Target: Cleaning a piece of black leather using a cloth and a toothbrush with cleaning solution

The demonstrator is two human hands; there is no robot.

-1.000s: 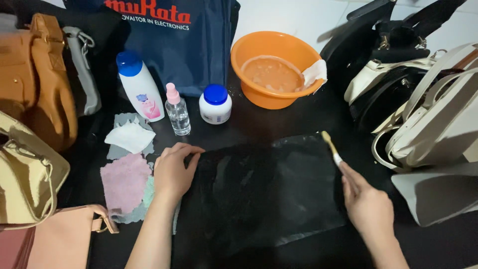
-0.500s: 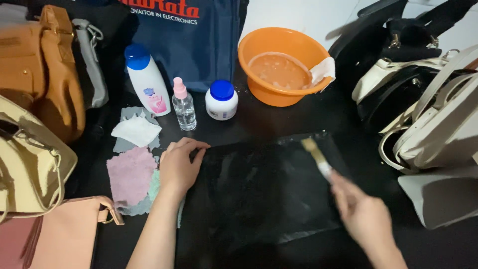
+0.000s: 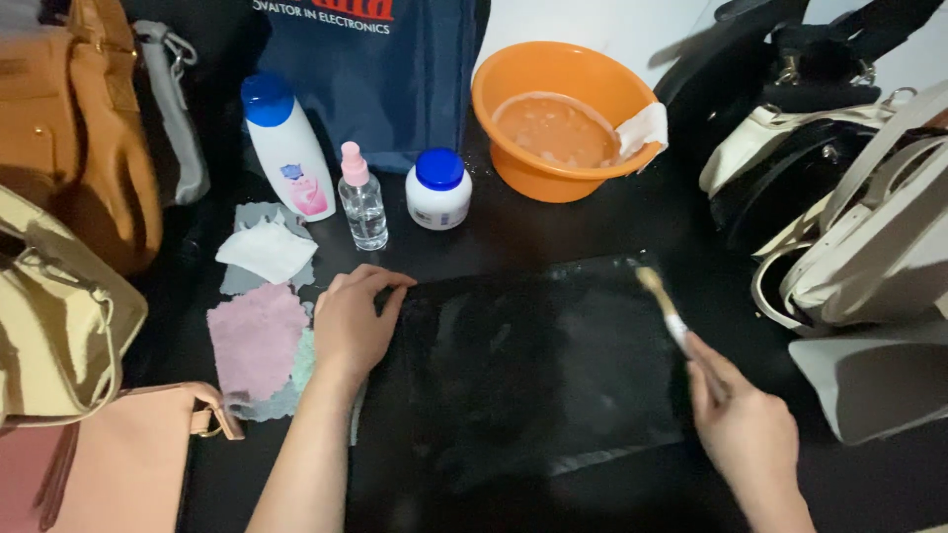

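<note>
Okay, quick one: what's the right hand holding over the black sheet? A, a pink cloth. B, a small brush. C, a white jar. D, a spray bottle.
B: the right hand grips a small brush, its bristles at the upper right edge of the black sheet.

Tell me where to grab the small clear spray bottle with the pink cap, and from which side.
Grip the spray bottle around its clear body, just below the pink cap. It stands upright between the white bottle and the white jar, so probably best to come from the front, the near side, where the table lies open.
</note>
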